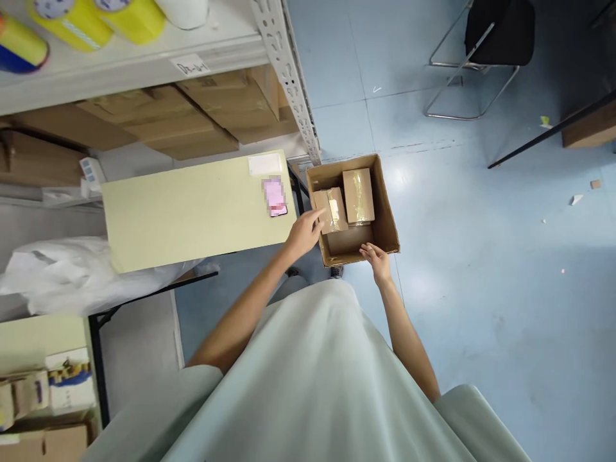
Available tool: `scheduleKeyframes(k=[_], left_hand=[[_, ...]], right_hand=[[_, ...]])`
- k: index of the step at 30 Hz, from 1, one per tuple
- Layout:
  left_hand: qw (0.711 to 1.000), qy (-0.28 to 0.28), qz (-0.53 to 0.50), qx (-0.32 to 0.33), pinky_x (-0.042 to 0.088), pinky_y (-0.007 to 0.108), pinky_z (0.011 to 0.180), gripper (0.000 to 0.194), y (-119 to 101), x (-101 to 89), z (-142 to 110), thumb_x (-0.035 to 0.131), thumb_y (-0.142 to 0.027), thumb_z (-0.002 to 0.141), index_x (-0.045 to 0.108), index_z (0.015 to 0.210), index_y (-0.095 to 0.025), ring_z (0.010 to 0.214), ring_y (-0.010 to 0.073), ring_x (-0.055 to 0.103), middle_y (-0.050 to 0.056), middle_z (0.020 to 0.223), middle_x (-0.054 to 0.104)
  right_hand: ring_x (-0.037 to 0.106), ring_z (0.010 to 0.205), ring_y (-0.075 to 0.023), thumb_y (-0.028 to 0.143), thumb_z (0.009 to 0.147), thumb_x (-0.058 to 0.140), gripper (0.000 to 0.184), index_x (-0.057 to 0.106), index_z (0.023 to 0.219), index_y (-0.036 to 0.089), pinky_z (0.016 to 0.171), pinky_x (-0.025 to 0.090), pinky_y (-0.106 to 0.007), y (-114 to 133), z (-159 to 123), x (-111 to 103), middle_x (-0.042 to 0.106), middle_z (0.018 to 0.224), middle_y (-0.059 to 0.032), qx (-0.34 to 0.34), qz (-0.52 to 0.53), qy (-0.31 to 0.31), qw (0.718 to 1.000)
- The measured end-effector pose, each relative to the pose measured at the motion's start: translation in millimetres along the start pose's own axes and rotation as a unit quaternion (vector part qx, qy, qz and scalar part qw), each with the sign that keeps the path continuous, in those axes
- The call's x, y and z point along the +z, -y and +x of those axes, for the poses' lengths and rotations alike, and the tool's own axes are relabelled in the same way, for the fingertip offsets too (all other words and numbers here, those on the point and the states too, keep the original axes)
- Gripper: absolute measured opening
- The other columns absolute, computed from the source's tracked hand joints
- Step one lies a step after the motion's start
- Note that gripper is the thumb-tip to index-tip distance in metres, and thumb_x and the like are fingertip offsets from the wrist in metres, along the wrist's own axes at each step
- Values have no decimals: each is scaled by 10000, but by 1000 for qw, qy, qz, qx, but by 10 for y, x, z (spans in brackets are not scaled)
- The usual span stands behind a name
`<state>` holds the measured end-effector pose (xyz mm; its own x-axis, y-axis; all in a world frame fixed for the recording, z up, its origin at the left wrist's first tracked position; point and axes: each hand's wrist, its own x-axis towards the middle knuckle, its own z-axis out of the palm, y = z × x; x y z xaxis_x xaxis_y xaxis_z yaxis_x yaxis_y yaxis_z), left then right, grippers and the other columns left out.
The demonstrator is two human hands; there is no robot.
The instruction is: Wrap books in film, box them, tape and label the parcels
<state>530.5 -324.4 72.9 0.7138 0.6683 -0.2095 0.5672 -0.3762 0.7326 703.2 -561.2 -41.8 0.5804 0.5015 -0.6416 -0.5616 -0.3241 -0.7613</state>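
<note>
Frame centre: carton (386, 215), two taped boxes (359, 192) inside; your left hand (303, 233) by the left box (339, 212), your right hand (379, 262) at the lower rim (345, 260), fingers of both loosely parted.

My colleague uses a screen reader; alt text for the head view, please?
A person's left hand and right hand are at an open cardboard box holding smaller taped boxes; a pale table and shelving stand to the left.

"Just beside the left grip (303, 235)?"
"Pale yellow counter (192, 212), stretching away leftward."
"Lying directly on it?"
"Nearest the grip, pinkish phone (274, 196), flat and blurred; farther from the grip, white sheet (264, 164) along the far edge."
</note>
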Motion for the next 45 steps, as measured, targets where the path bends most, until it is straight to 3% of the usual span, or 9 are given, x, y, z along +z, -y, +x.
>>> scheduleKeyframes(k=[5, 9, 13, 18, 23, 28, 33, 38, 45], left_hand=[[991, -58, -88, -86, 476, 498, 1340, 427, 112, -190, -950, 540, -331, 1087, 746, 1447, -231, 1477, 287, 676, 82, 1524, 756], [972, -140, -142, -124, 517, 491, 1305, 405, 271, -417, -1595, 538, -347, 1086, 752, 1413, -240, 1434, 271, 708, 67, 1483, 782], [937, -260, -176, -151, 598, 479, 1206, 410, 554, -644, -2221, 542, -276, 1040, 757, 1386, -234, 1337, 258, 763, 78, 1408, 817], [867, -403, -235, -175, 647, 470, 1107, 385, 1013, -905, -3060, 605, -325, 1031, 756, 1372, -230, 1270, 271, 790, 116, 1361, 830], [791, -506, -286, -191, 655, 491, 1114, 390, 1500, -1220, -3957, 690, -415, 1013, 768, 1335, -209, 1224, 290, 811, 140, 1346, 833], [715, -601, -299, -196, 672, 491, 1095, 353, 1962, -1518, -4887, 670, -331, 977, 805, 1279, -206, 1173, 275, 822, 127, 1297, 847], [638, -683, -286, -211, 667, 483, 1110, 393, 2390, -1690, -5712, 642, -244, 905, 825, 1251, -210, 1186, 262, 815, 108, 1292, 847], [555, -743, -279, -249, 679, 474, 1085, 392, 2772, -1817, -6225, 668, -251, 896, 815, 1258, -208, 1156, 257, 816, 111, 1275, 847], [473, -786, -245, -314, 692, 469, 1059, 373, 3295, -2179, -6679, 697, -293, 909, 798, 1256, -200, 1125, 260, 818, 118, 1277, 836]], right_hand=[[827, 1216, -367, 690, 783, 951, 698, 813, 1207, 152, 1259, 565, -631, 309, -178, 202, 849, 1276, -190, -35, -31, 61, 997], [833, 1187, -348, 708, 804, 939, 684, 831, 1215, 171, 1248, 570, -629, 572, -446, 564, 863, 1238, -151, -74, -62, 115, 989], [839, 1149, -340, 691, 812, 946, 580, 855, 1146, 226, 1222, 594, -610, 776, -823, 1171, 877, 1193, -110, -108, -103, 183, 972], [841, 1116, -322, 655, 886, 907, 487, 855, 1154, 252, 1123, 653, -583, 796, -1444, 2205, 875, 1191, -109, -155, -175, 289, 928], [834, 1120, -310, 642, 892, 907, 470, 852, 1161, 261, 1046, 687, -543, 447, -2124, 3327, 871, 1201, -101, -163, -230, 393, 875], [837, 1091, -306, 632, 897, 901, 456, 855, 1157, 260, 1002, 700, -524, -106, -2744, 4334, 874, 1193, -101, -165, -287, 485, 809], [842, 1086, -311, 630, 892, 904, 471, 853, 1174, 256, 984, 704, -522, -613, -3313, 5213, 875, 1189, -106, -164, -330, 550, 749], [843, 1093, -311, 631, 893, 908, 482, 850, 1193, 257, 991, 707, -514, -1031, -3738, 6056, 877, 1188, -104, -148, -362, 613, 687], [841, 1097, -307, 657, 889, 895, 498, 842, 1186, 260, 1005, 703, -509, -1727, -4066, 7303, 873, 1193, -107, -101, -381, 691, 606]])
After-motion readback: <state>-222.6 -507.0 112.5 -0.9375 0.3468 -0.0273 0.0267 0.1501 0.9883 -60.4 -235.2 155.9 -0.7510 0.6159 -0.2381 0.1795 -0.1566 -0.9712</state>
